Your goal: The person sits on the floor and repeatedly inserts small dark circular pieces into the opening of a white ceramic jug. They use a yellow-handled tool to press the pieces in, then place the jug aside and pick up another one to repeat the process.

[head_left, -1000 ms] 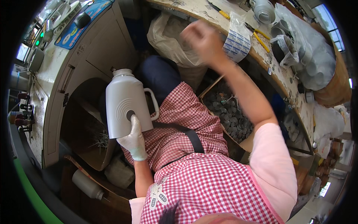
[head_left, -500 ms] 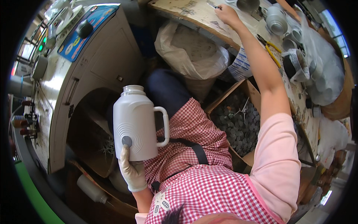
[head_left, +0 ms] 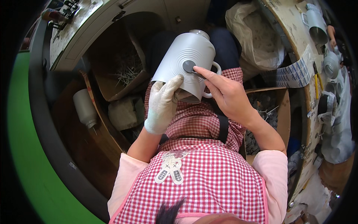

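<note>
A pale grey plastic flask shell [head_left: 180, 52] with a side handle lies tilted over my lap, its threaded neck pointing away and its hollow bottom toward me. My left hand [head_left: 162, 100], in a white glove, grips the bottom rim, thumb on the outside wall. On the shell's ringed face sits a round dark grey disc [head_left: 189, 66]. My bare right hand [head_left: 227, 91] pinches a small thin dark tool [head_left: 198, 75], mostly hidden by the fingers. Its index fingertip touches the disc's edge.
On the right, a cardboard box [head_left: 284, 108] holds many grey discs. Beyond it stand a white plastic sack [head_left: 238, 22] and a worn worktable [head_left: 285, 15] with pliers [head_left: 317, 80] and flask parts. At left are a box of thin white pieces [head_left: 126, 71] and another shell [head_left: 84, 106].
My right hand has come back from the far worktable to the disc, holding the small tool. The flask shell has tilted, and the view has turned.
</note>
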Demonstrator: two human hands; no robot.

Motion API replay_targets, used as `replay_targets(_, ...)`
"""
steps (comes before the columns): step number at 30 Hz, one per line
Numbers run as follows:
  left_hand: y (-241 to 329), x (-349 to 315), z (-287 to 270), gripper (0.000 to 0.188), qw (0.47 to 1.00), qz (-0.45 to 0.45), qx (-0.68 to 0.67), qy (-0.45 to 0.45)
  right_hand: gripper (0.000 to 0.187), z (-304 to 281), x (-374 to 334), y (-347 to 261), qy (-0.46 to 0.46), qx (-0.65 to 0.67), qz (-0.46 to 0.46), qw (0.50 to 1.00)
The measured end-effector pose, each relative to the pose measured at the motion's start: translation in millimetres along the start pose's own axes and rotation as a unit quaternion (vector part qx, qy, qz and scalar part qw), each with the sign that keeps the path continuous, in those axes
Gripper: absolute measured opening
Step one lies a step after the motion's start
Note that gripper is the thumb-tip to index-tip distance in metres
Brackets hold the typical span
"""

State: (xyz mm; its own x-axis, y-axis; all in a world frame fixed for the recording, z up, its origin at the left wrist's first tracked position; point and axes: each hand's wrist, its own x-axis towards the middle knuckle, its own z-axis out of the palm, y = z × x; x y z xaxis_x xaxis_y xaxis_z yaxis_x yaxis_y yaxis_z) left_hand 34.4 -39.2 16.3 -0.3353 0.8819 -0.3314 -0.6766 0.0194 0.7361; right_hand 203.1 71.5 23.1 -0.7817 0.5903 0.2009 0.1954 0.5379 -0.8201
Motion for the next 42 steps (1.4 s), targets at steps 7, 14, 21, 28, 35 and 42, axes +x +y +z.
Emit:
replay_targets(7, -7, -3, 1, 0.035, 1.000, 0.008, 0.024, 0.008, 0.043, 1, -3, -2, -0.012, -0.051, -0.009, 0.999)
replay_targets(14, -14, 0, -2, 0.035, 0.997, 0.009, 0.072, 0.028, 0.058, 3, -9, -11, -0.026, -0.249, -0.007, 0.968)
replay_targets(21, -34, 3, 9, 0.033, 0.968, 0.037, 0.246, 0.029, 0.059, 13, -7, -17, -0.099, -0.420, 0.055, 0.901)
replay_targets(28, -6, -5, -12, 0.039, 0.991, 0.040, 0.128, 0.010, 0.035, -47, 1, 36, 0.221, 0.261, 0.118, 0.932)
replay_targets(35, -6, -11, -21, 0.043, 0.990, 0.065, 0.123, 0.033, 0.091, -56, 31, 76, 0.158, 0.260, 0.242, 0.921)
replay_targets(42, -13, 21, -29, 0.041, 0.975, 0.132, 0.158, 0.086, 0.085, -30, 30, 42, 0.273, 0.166, 0.129, 0.939)
